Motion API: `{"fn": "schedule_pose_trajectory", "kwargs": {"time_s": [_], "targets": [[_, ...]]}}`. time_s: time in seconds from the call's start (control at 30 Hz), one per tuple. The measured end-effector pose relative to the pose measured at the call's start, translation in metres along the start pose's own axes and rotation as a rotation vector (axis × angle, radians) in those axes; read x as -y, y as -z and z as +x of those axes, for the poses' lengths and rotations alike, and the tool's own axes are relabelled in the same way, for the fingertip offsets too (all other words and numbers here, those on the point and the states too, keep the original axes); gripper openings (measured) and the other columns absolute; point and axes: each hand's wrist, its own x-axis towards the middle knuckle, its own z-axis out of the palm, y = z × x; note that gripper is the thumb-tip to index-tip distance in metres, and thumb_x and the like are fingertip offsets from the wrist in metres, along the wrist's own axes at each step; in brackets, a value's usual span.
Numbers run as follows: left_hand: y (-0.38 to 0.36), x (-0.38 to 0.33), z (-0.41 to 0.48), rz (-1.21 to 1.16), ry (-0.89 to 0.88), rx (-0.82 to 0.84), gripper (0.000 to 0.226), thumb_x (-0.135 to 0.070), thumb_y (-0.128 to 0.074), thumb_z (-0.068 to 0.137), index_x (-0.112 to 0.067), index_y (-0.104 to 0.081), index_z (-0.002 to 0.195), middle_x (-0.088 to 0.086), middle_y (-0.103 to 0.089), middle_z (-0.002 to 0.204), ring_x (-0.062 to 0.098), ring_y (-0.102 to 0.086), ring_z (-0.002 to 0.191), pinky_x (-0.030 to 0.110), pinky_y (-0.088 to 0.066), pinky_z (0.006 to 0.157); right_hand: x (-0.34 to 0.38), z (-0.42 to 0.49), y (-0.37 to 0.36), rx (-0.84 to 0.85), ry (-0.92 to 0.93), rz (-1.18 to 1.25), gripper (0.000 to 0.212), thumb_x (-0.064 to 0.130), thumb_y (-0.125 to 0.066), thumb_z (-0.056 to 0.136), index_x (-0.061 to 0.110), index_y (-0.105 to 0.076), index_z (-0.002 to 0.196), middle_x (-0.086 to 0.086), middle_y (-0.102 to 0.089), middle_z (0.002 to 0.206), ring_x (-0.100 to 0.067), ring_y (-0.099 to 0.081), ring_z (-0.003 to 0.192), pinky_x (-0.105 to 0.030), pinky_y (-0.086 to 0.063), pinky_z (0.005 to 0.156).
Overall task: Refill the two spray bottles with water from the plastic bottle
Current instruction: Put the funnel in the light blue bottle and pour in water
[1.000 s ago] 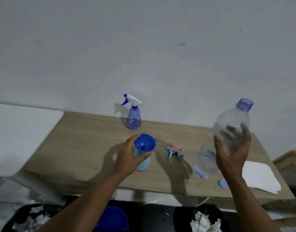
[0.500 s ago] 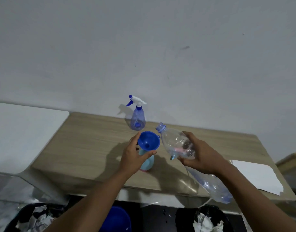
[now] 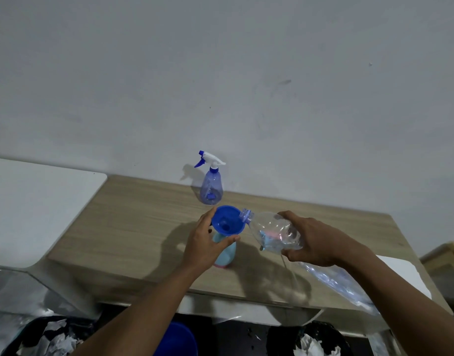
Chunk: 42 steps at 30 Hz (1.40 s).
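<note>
A light blue spray bottle [image 3: 227, 254] without its head stands near the wooden table's [image 3: 133, 222] front edge, with a blue funnel [image 3: 227, 220] in its neck. My left hand [image 3: 205, 244] grips the funnel and the bottle's neck. My right hand [image 3: 315, 241] holds the clear plastic bottle [image 3: 273, 231] tilted over, its open mouth resting at the funnel's right rim. A second spray bottle [image 3: 211, 187], clear blue with a white and blue trigger head, stands by the wall. The removed trigger head shows only dimly through the clear bottle.
A white sheet of paper [image 3: 405, 273] lies at the table's right end. A white surface [image 3: 35, 206] adjoins the table on the left. Below the front edge are a blue bucket [image 3: 179, 337] and dark bins with crumpled paper [image 3: 53, 335].
My right hand lifted the plastic bottle off the table, tipped it leftward and brought its mouth to the funnel's rim. My left hand kept its hold on the funnel.
</note>
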Motion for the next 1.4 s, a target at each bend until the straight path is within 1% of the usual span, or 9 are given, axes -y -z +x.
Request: {"fn": "schedule_pose_trajectory", "kwargs": {"time_s": [0.13,0.23,0.3,0.43,0.67,0.87,1.1,1.23,1.4], "targets": [[0.000,0.003,0.000,0.006,-0.001,0.000,0.076,-0.041,-0.088,0.070,-0.026,-0.052,0.136,-0.018,-0.060,0.124,0.007,-0.058,0.116,0.031,-0.052,0.094,0.001,0.001,0.004,0.026,-0.026,-0.071,0.082,0.052,-0.070,0.075,0.048,-0.025,0.143,0.008,-0.062,0.113,-0.012,-0.055,0.091,-0.035,-0.051,0.084],[-0.001,0.005,0.001,0.013,0.001,0.012,0.076,-0.043,-0.087,0.070,-0.026,-0.052,0.136,-0.016,-0.061,0.124,0.008,-0.059,0.116,0.034,-0.052,0.095,0.002,0.002,0.006,0.035,-0.034,-0.123,0.083,0.051,-0.071,0.076,0.045,-0.026,0.145,0.006,-0.063,0.118,-0.019,-0.058,0.103,-0.037,-0.050,0.088],[-0.002,0.006,0.002,0.012,0.001,0.013,0.077,-0.044,-0.087,0.070,-0.026,-0.052,0.136,-0.015,-0.061,0.124,0.009,-0.059,0.115,0.035,-0.053,0.095,0.002,0.003,0.008,0.036,-0.040,-0.140,0.084,0.051,-0.071,0.075,0.044,-0.026,0.146,0.006,-0.062,0.120,-0.021,-0.059,0.106,-0.038,-0.051,0.088],[-0.003,0.005,0.002,0.006,0.001,0.014,0.076,-0.046,-0.087,0.070,-0.028,-0.052,0.135,-0.015,-0.061,0.124,0.009,-0.059,0.114,0.033,-0.053,0.094,0.003,0.002,0.012,0.050,-0.053,-0.160,0.084,0.053,-0.070,0.075,0.045,-0.024,0.145,0.007,-0.062,0.119,-0.020,-0.059,0.103,-0.038,-0.052,0.088],[-0.002,0.008,0.003,0.000,0.010,0.014,0.079,-0.047,-0.087,0.069,-0.028,-0.052,0.137,-0.016,-0.060,0.125,0.009,-0.059,0.115,0.032,-0.052,0.094,0.006,0.005,0.013,0.066,-0.054,-0.195,0.084,0.055,-0.069,0.075,0.044,-0.024,0.145,0.009,-0.060,0.119,-0.021,-0.058,0.104,-0.039,-0.051,0.088],[-0.002,0.009,0.004,-0.015,0.016,0.013,0.082,-0.050,-0.086,0.068,-0.025,-0.052,0.138,-0.016,-0.060,0.126,0.008,-0.058,0.116,0.031,-0.052,0.095,0.006,0.008,0.011,0.065,-0.054,-0.211,0.085,0.055,-0.069,0.075,0.043,-0.024,0.146,0.007,-0.060,0.126,-0.022,-0.058,0.108,-0.038,-0.050,0.088],[-0.002,0.009,0.006,-0.013,0.015,0.025,0.083,-0.052,-0.084,0.068,-0.025,-0.051,0.139,-0.016,-0.059,0.127,0.007,-0.057,0.118,0.030,-0.052,0.096,0.008,0.007,0.014,0.067,-0.060,-0.238,0.083,0.054,-0.068,0.075,0.043,-0.025,0.146,0.007,-0.059,0.127,-0.022,-0.059,0.109,-0.038,-0.051,0.088],[-0.003,0.008,0.008,-0.011,0.007,0.032,0.075,-0.047,-0.086,0.070,-0.028,-0.053,0.135,-0.018,-0.060,0.125,0.008,-0.058,0.117,0.031,-0.052,0.095,0.005,0.008,0.014,0.040,-0.057,-0.162,0.084,0.052,-0.071,0.074,0.043,-0.027,0.145,0.008,-0.060,0.124,-0.021,-0.059,0.106,-0.036,-0.050,0.087],[-0.003,0.009,0.008,-0.009,0.023,0.036,0.074,-0.045,-0.087,0.070,-0.030,-0.053,0.135,-0.017,-0.060,0.125,0.004,-0.056,0.117,0.025,-0.050,0.095,-0.012,0.005,0.006,-0.039,-0.040,0.024,0.084,0.051,-0.074,0.071,0.045,-0.031,0.143,0.012,-0.062,0.110,-0.011,-0.059,0.090,-0.031,-0.052,0.082]]}}
